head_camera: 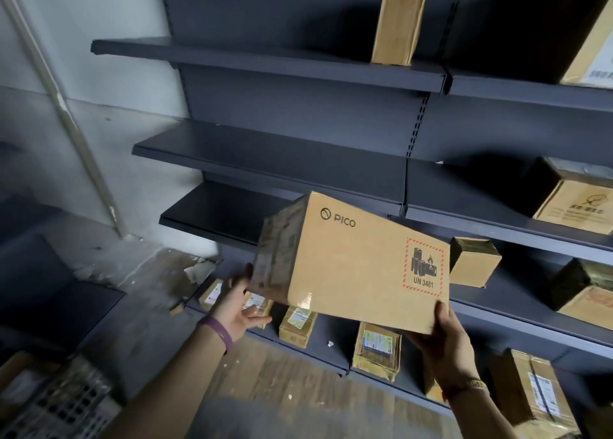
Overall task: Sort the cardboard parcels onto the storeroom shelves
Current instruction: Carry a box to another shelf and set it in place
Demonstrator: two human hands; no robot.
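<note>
The PICO box (pixel 351 266) hangs tilted in front of the dark shelving (pixel 298 113). The left hand (pixel 238 302) props its low left end with fingers spread, and the right hand (pixel 444 335) grips the near right corner, thumb on the face. Three bare boards (pixel 265 159) lie open far left. One small parcel (pixel 474 262) sits just behind the box's right edge. At least five flat parcels (pixel 297 325) line the bottom shelf.

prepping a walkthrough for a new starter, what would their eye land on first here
The tan PICO box in mid-frame, held tilted in front of the dark shelves, with a red-bordered battery label reading UN 3481. The right hand grips its lower right corner and the left hand is at its taped end. Next, a tall parcel standing upright on the highest shelf in view.
</note>
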